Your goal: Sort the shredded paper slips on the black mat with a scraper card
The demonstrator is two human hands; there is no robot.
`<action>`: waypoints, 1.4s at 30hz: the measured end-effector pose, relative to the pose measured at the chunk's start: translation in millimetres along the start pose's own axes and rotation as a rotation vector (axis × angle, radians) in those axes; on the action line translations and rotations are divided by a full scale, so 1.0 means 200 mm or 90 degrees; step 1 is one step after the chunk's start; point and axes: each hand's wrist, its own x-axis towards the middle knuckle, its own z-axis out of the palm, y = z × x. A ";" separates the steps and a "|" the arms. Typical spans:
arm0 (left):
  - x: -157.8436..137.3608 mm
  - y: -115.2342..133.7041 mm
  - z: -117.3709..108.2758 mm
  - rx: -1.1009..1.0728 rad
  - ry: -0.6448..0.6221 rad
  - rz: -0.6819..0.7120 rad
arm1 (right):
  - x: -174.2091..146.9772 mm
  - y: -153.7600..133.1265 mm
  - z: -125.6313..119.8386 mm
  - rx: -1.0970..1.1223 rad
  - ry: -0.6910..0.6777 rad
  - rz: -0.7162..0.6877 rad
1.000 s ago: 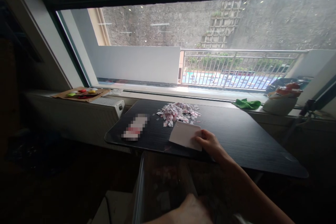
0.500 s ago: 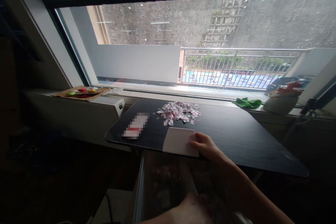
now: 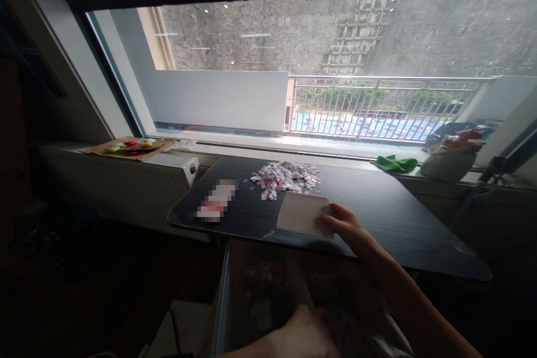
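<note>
My right hand grips the right edge of a white flat scraper-like plate between thumb and fingers. The plate is tilted over the near part of the black table, just in front of a heap of small pale and pinkish paper scraps. Lower down, my left hand is at a clear plastic bin below the table edge. Its fingers are lost in shadow, so what they hold is unclear. Pale scraps show dimly inside the bin.
A blurred-out, pixelated flat item lies on the table's left. A radiator stands beside it, with brown paper and coloured items on the sill. A green cloth and a pale sack sit at the right.
My right hand has moved the white plate right and slightly away from me, off the table's near edge. My left hand has barely shifted. The paper heap looks the same.
</note>
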 end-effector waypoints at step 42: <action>-0.03 -0.05 0.12 0.018 0.048 0.006 | 0.17 -0.07 -0.23 -0.308 0.233 -0.132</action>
